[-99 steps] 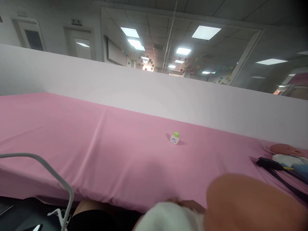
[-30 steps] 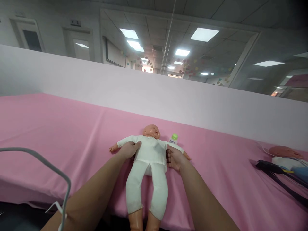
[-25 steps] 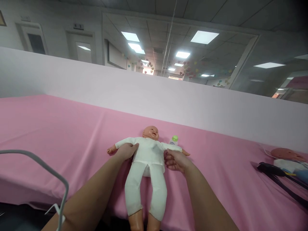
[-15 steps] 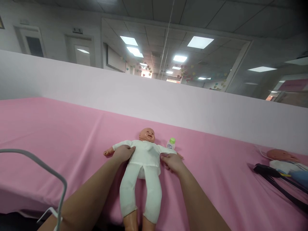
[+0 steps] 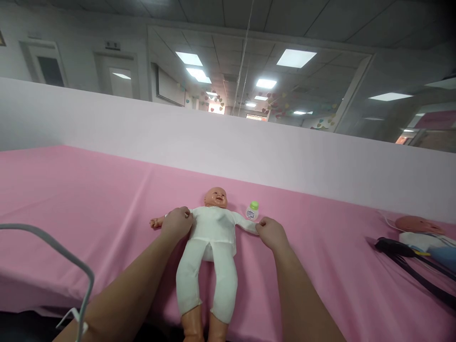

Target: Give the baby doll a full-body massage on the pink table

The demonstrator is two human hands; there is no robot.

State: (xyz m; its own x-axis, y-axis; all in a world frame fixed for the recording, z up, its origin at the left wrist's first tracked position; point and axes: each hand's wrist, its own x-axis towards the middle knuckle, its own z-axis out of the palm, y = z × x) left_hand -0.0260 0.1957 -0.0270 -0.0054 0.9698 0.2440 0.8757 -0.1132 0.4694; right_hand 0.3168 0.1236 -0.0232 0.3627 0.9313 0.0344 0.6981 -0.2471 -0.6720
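Note:
A baby doll [image 5: 215, 197] lies on its back in a white long-sleeved top [image 5: 214, 228] and white trousers [image 5: 226, 273], its bare feet towards me. My left hand [image 5: 177, 223] is closed at the sleeve on the doll's left-of-picture arm, close to the shoulder. Past that hand the doll's own small hand [image 5: 156, 223] sticks out. My right hand [image 5: 271, 232] pinches the end of the other sleeve [image 5: 246, 224], covering the doll's hand there. Just beyond this arm stands a small clear bottle [image 5: 252, 212] with a green cap.
A pink sheet [image 5: 107, 204] covers the table, backed by a low white partition [image 5: 213, 142]. At the right lie a second doll [image 5: 420, 225] and a black strap [image 5: 409, 256]. A grey cable [image 5: 60, 242] curves past my left forearm.
My right hand has slid outward from the doll's side to the sleeve's end. My left hand has shifted slightly up and left, its fingers now curled at the upper sleeve.

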